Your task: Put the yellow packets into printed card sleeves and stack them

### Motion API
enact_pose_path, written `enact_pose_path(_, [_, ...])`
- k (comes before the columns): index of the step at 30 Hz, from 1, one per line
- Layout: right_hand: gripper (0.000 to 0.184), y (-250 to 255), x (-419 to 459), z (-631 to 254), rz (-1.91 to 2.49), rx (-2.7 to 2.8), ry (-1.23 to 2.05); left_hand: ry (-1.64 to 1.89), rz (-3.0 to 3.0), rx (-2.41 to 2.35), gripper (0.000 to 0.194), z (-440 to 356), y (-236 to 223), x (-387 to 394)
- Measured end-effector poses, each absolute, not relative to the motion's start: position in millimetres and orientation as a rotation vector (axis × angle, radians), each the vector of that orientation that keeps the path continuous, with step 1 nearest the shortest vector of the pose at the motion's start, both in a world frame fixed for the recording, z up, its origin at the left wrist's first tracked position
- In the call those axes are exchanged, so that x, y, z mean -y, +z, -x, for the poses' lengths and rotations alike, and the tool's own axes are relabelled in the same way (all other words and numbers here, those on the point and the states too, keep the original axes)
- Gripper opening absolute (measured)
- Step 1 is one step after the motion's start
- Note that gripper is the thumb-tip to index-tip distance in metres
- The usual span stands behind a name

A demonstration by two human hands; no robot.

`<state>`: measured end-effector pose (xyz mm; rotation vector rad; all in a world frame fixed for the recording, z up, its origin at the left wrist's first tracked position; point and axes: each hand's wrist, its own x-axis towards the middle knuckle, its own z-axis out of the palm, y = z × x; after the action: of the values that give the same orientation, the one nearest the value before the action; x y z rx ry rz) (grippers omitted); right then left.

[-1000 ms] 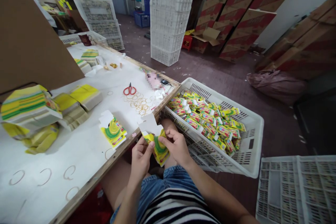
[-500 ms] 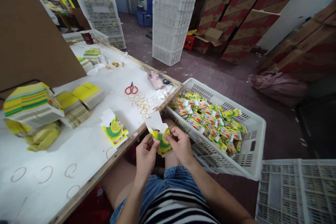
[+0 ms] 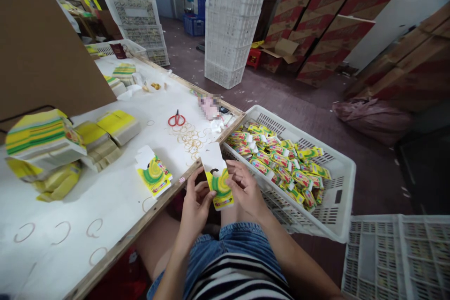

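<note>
One yellow-green carton (image 3: pixel 221 188), held two-handed

We grasp the carton above our lap, left hand (image 3: pixel 197 194) and right hand (image 3: pixel 246 191) pinching opposite sides, white flap uppermost. On our white table (image 3: pixel 123 215): red-handled scissors (image 3: pixel 176 119), loose bands (image 3: pixel 191 138), more cartons (image 3: pixel 153 173). Beside it: white crate (image 3: pixel 346 197) of small packs (image 3: pixel 281 159).

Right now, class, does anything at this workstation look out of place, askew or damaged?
Nothing is plainly damaged, but it looks untidy: thin bands lie strewn near the scissors, crumpled white paper sits by the table's corner, and the large striped bundle rests askew on the left.
</note>
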<state>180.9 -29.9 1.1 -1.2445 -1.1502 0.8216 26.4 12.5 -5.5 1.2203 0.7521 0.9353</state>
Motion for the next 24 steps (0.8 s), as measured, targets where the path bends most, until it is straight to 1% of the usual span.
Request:
enact_pose_path(3, [0.036,7.9,34.8,-191.4,1.232,1.243,0.903,0.821,-1.240,-0.662,0.056,-21.2,1.8,-12.3])
enact_pose_path(7, [0.020,16.4,41.1,-201.6,1.254,1.330,0.965,0.697,-1.223,-0.607,0.045,-18.4,8.7,-9.4])
enact_pose_path(12, [0.024,20.6,43.5,-203.1,1.314,1.401,0.833,0.651,-1.195,-0.605,0.033,-23.2,6.1,-3.5])
enact_pose_path(13, [0.021,19.1,43.0,-202.2,1.308,1.365,0.817,0.663,-1.181,-0.602,0.035,-24.4,5.6,-2.7])
enact_pose_path(14, [0.018,17.0,42.3,-201.2,1.293,1.309,0.818,0.682,-1.163,-0.601,0.042,-25.6,5.4,-2.0])
enact_pose_path(15, [0.023,14.6,41.6,-200.3,1.275,1.246,0.831,0.699,-1.145,-0.601,0.052,-26.4,5.5,-1.6])
enact_pose_path(16, [0.034,12.2,40.8,-199.8,1.259,1.191,0.849,0.708,-1.132,-0.603,0.062,-27.1,5.9,-1.5])
enact_pose_path(17, [0.042,10.4,40.1,-199.9,1.247,1.163,0.866,0.708,-1.130,-0.604,0.070,-27.4,6.2,-1.7])
enact_pose_path(18, [0.042,9.4,39.7,-200.7,1.238,1.170,0.873,0.697,-1.141,-0.605,0.070,-27.6,6.4,-2.0])
enact_pose_path(20, [0.029,10.5,40.0,-204.2,1.239,1.251,0.826,0.679,-1.184,-0.619,0.057,-27.8,5.8,-2.9])
enact_pose_path(21, [0.026,12.6,40.8,-206.6,1.246,1.298,0.778,0.683,-1.204,-0.634,0.049,-28.0,4.8,-3.4])
enact_pose_path(22, [0.028,15.3,42.0,-209.1,1.249,1.338,0.736,0.695,-1.217,-0.653,0.043,-28.4,3.6,-3.7])
enact_pose_path(24, [0.034,21.3,45.2,-213.1,1.267,1.389,0.734,0.727,-1.226,-0.688,0.041,-29.9,0.7,-3.7])
